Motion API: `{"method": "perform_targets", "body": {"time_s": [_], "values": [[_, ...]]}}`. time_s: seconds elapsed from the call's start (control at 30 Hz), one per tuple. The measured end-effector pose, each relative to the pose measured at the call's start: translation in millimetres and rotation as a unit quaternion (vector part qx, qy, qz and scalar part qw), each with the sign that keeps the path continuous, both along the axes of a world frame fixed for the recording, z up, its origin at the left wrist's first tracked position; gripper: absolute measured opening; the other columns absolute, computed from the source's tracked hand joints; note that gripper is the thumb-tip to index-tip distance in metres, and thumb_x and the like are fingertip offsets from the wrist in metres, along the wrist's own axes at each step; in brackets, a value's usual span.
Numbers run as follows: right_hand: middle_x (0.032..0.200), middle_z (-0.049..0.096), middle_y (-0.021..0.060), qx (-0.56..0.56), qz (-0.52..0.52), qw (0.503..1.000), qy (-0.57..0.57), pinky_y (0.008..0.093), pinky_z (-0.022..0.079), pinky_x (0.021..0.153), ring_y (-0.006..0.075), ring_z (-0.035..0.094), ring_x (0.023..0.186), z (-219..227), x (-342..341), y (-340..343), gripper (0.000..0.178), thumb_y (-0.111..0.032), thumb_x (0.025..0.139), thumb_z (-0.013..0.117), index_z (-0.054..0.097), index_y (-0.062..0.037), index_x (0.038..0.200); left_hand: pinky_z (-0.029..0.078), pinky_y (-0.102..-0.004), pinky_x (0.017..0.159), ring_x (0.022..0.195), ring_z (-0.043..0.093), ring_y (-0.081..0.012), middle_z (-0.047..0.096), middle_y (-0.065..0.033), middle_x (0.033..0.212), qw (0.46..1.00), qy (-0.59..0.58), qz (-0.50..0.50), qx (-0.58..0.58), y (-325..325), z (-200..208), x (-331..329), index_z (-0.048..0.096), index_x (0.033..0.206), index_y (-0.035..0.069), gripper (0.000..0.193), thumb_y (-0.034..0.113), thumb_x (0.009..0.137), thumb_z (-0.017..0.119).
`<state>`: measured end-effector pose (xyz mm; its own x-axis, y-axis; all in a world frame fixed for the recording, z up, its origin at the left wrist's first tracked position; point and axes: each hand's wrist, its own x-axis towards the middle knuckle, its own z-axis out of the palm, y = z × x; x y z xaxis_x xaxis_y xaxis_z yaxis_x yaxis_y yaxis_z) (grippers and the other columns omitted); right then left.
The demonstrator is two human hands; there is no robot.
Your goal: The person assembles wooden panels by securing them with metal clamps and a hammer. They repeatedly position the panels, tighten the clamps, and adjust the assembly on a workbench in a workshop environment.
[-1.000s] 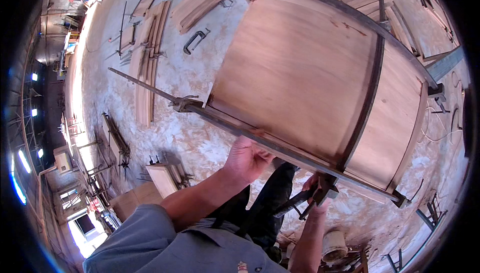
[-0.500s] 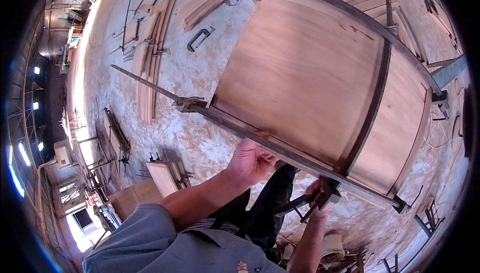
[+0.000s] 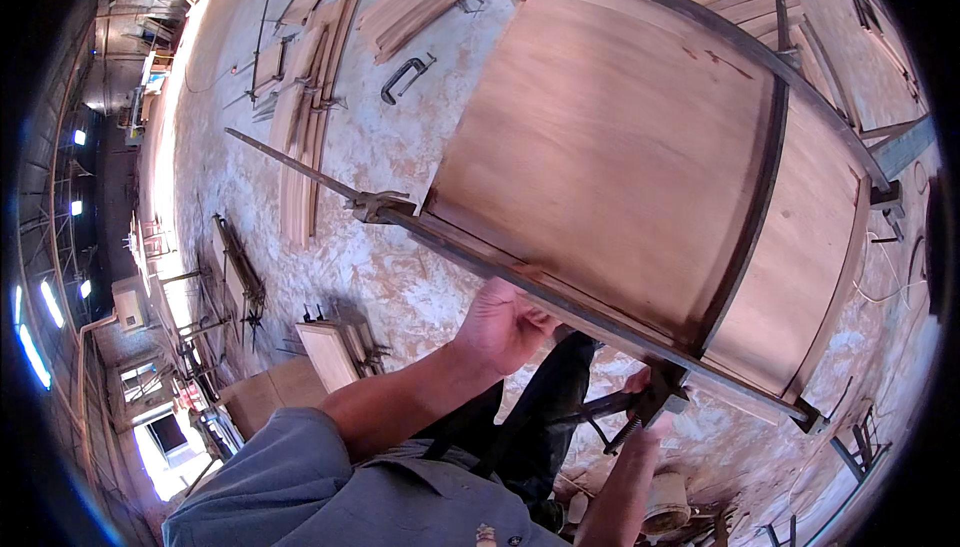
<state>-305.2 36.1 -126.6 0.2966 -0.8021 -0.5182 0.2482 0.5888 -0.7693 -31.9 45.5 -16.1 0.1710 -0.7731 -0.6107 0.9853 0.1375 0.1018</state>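
Note:
A large framed wooden panel (image 3: pixel 610 147) lies before me, with long steel bar clamps along its near and far edges. At the near edge, my left hand (image 3: pixel 500 327) is closed round the wooden rail, just below the near bar clamp (image 3: pixel 470 252). My right hand (image 3: pixel 652 425) is wrapped about another clamp (image 3: pixel 660 392) with a threaded screw, at the near edge towards the right; that clamp hides part of the fingers. A dark bar (image 3: pixel 755 217) crosses the panel, with a paler wood section (image 3: pixel 800 237) to its right.
On the stained floor lie a C-clamp (image 3: pixel 405 80), stacked boards (image 3: pixel 310 127) and more clamped boards (image 3: pixel 430 7) at the back. A small clamped wooden stack (image 3: pixel 335 352) stands to my left. A pale bucket (image 3: pixel 667 502) sits near my right forearm.
My right hand and the clamp it holds have shifted slightly right and down in the picture. The left hand keeps its place on the rail. The whole view has moved a little.

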Motion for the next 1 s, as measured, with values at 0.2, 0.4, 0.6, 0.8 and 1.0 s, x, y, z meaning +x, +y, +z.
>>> {"method": "perform_targets", "body": {"time_s": [0.2,0.4,0.6,0.8,1.0], "values": [[0.058,0.052,0.0062,0.038,0.065,0.992,0.104,0.028,0.044,0.044,0.0193,0.053,0.047,40.9,30.6,-9.1,0.024,-0.022,0.087,0.055,0.055,-0.0027,0.073,0.042,-0.023,0.06,0.065,0.05,-0.0099,0.06,-0.0009,0.085,0.985,-0.045,0.021,0.162,-23.7,25.1,-7.9,0.059,0.1,0.009,0.016,0.018,0.087,0.061],[0.061,0.056,0.01,0.067,-0.012,0.997,0.023,0.0263,0.042,0.04,0.0176,0.054,0.047,19.9,0.4,-5.3,0.023,-0.021,0.083,0.058,0.057,-0.0021,0.07,0.044,-0.0247,0.066,0.069,0.051,-0.0108,0.06,-0.0003,0.083,0.999,0.006,0.004,-0.033,-3.6,2.7,-0.9,0.059,0.094,0.007,0.011,0.006,0.085,0.053],[0.063,0.057,0.0087,0.031,0.048,0.998,0.037,0.0271,0.045,0.043,0.0165,0.056,0.051,31.1,22.7,-5.8,0.01,-0.01,0.084,0.058,0.055,-0.0002,0.084,0.045,-0.025,0.063,0.074,0.055,-0.0111,0.062,-0.0016,0.089,0.997,-0.046,0.008,0.067,-14.2,11.6,-5.0,0.058,0.1,0.007,0.017,0.019,0.088,0.059],[0.066,0.057,0.0105,0.005,-0.051,0.999,0.019,0.0299,0.048,0.046,0.0182,0.057,0.052,19.9,-2.5,-9.8,0.015,-0.011,0.085,0.062,0.056,0.0028,0.086,0.045,-0.0255,0.069,0.075,0.056,-0.0104,0.062,-0.0005,0.089,0.998,-0.04,0.018,0.039,-5.6,-2.7,-5.1,0.057,0.1,0.006,0.015,0.007,0.086,0.052],[0.057,0.05,0.0032,-0.037,0.124,0.978,0.166,0.0279,0.043,0.04,0.0147,0.051,0.045,18.1,-4.4,-3.8,0.011,-0.01,0.089,0.057,0.05,-0.0037,0.094,0.044,-0.0252,0.064,0.066,0.052,-0.009,0.058,0.0011,0.08,0.999,-0.021,-0.003,-0.03,-5.9,-1.7,-0.9,0.058,0.095,0.007,0.01,0.008,0.086,0.053]]}}
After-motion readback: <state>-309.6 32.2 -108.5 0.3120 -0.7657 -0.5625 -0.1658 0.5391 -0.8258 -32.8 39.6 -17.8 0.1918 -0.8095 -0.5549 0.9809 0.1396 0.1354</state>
